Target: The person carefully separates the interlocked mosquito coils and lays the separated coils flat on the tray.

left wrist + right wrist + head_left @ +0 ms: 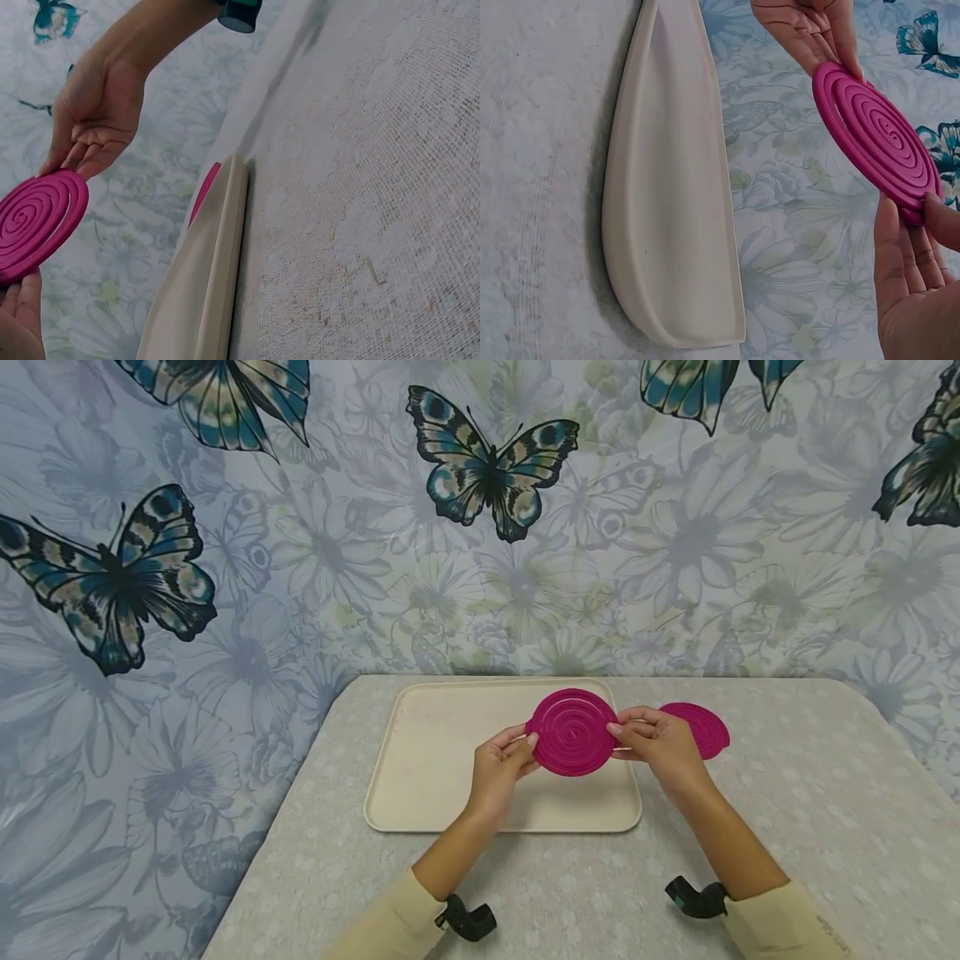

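Observation:
A round magenta disc with a raised spiral pattern [573,732] is held up over the right part of a cream tray [442,760]. My left hand [501,768] pinches its left edge, thumb on the near face. At the opposite edge my right hand [660,747] pinches it between thumb and fingers. Both wrist views show the spiral disc [37,221] [877,135] tilted and raised off the tray. A second magenta disc [703,731] lies on the table behind my right hand, partly hidden by it.
The tray has a low raised rim and lies near the table's far edge. A pale patterned cloth [810,793] covers the table. Behind it stands a wall covering [337,568] with butterflies and flowers. A black wrist camera [468,920] sits at each sleeve.

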{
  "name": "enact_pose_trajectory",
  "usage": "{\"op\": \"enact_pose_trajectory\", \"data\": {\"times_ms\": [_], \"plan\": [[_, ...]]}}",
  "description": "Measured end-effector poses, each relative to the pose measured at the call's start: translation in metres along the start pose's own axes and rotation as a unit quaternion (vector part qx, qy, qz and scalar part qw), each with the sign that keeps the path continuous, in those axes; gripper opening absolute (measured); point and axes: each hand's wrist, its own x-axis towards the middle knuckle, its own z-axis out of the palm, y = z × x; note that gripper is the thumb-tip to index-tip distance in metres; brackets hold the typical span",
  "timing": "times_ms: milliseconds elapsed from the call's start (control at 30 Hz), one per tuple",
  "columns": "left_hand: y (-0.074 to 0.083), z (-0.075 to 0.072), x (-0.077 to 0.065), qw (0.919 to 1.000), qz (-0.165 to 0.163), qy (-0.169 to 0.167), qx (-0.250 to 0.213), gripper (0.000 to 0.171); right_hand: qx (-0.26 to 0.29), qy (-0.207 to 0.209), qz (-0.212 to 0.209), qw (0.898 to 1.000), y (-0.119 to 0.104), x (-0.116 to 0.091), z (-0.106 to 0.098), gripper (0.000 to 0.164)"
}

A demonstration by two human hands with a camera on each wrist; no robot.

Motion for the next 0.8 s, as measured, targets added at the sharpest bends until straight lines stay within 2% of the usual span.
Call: {"op": "enact_pose_trajectory", "data": {"times_ms": [267,467,633,800], "plan": [[0.004,-0.002,0.003,0.9999,-0.001,-0.008,-0.007,0.032,0.089,-0.022,0.013,0.996,0.007,0.008,0.0,0.02],[0.004,-0.002,0.005,0.9998,-0.007,-0.01,-0.015,0.033,0.132,-0.052,0.004,0.99,0.01,0.008,-0.001,0.01],[0.005,-0.002,0.007,0.9999,-0.006,-0.008,-0.012,0.034,0.142,-0.064,-0.007,0.988,0.012,0.01,-0.003,0.009],[0.006,0.0,0.011,0.9999,-0.003,-0.011,-0.01,0.031,0.114,-0.053,-0.019,0.992,0.012,0.011,-0.002,0.015]]}}
